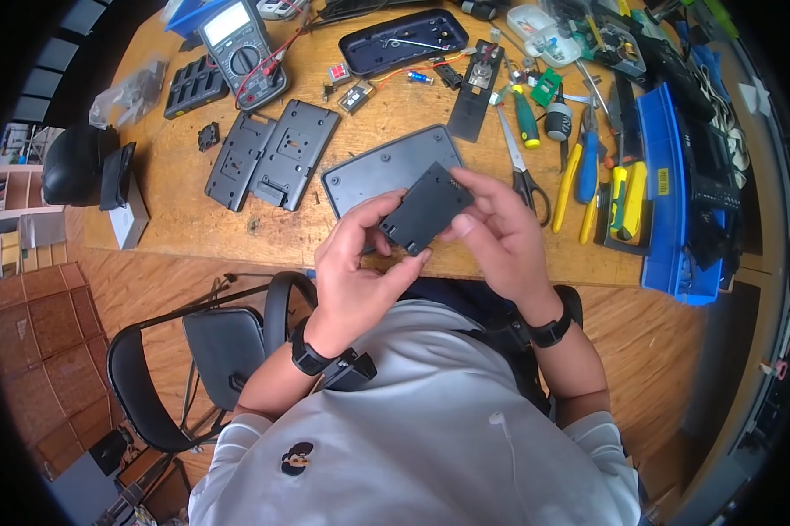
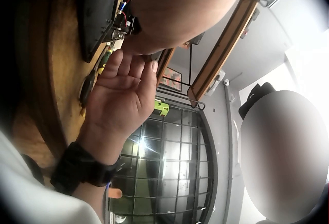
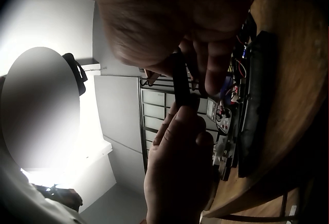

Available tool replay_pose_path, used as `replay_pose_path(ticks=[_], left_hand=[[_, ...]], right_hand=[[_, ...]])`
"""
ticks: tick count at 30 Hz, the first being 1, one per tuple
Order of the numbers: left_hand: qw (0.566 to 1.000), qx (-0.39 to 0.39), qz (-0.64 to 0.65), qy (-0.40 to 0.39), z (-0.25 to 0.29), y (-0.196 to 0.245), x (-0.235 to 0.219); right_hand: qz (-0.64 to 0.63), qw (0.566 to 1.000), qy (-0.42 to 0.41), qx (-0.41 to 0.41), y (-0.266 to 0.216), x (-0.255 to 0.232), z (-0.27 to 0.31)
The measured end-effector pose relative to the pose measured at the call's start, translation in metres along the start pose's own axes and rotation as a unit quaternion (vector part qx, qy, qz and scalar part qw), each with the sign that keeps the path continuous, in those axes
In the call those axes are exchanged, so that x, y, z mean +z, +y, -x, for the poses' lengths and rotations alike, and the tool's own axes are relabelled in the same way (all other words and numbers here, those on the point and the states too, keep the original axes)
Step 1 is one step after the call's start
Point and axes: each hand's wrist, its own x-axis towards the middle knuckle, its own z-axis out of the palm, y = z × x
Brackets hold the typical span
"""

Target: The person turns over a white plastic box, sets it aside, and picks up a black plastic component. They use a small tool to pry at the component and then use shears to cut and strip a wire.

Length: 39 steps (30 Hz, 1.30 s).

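Both hands hold a flat black rectangular plastic piece (image 1: 427,206) above the front of the wooden table. My left hand (image 1: 349,272) grips its left and lower edges, thumb at the bottom corner. The right hand (image 1: 507,245) pinches its right edge between thumb and fingers, near small gold-coloured contacts at the upper corner. Seen edge-on in the right wrist view, the black piece (image 3: 181,80) is thin; in the left wrist view the hand mostly hides it. A grey-black shallow housing (image 1: 368,165) with screw posts lies on the table beneath and behind the hands.
Two black plates (image 1: 297,149) lie to the left, a multimeter (image 1: 244,60) behind them. Scissors (image 1: 519,162), a green screwdriver (image 1: 525,118) and yellow-and-blue pliers (image 1: 588,162) lie right, before a blue bin (image 1: 666,197). Wired small parts (image 1: 357,96) sit at the back.
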Motion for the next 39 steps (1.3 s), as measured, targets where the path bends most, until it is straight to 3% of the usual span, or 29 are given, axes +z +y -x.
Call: replay_pose_path(ticks=[5, 7, 8, 10, 11, 13, 20, 31, 39], left_hand=[[0.997, -0.063, 0.021, -0.035, -0.001, 0.005, 0.000], [0.968, -0.200, 0.140, -0.064, -0.003, 0.012, -0.002], [0.968, -0.200, 0.141, -0.064, -0.002, 0.009, -0.003], [0.995, -0.003, -0.042, -0.088, -0.002, -0.003, -0.007], [0.995, -0.002, -0.041, -0.088, -0.006, -0.001, -0.009], [0.939, 0.097, -0.313, -0.100, -0.015, 0.007, -0.012], [0.881, 0.041, -0.443, -0.162, -0.025, -0.002, -0.017], [0.910, 0.059, -0.395, -0.113, -0.037, -0.010, -0.020], [0.906, 0.039, -0.411, -0.093, -0.044, -0.004, -0.035]], right_hand=[[-0.042, 0.999, 0.009, 0.023, 0.002, 0.000, -0.002], [-0.051, 0.998, 0.011, 0.028, 0.001, 0.000, -0.003], [-0.061, 0.998, 0.012, 0.033, 0.001, 0.000, -0.003], [-0.053, 0.998, 0.018, 0.033, 0.003, -0.002, -0.003], [-0.045, 0.998, 0.023, 0.032, 0.003, -0.003, -0.003], [-0.046, 0.998, 0.024, 0.037, 0.005, -0.006, -0.004], [-0.039, 0.997, 0.029, 0.053, 0.010, -0.009, -0.002], [-0.027, 0.997, 0.027, 0.062, 0.009, -0.006, -0.003], [-0.017, 0.997, 0.048, 0.052, 0.006, -0.009, 0.000]])
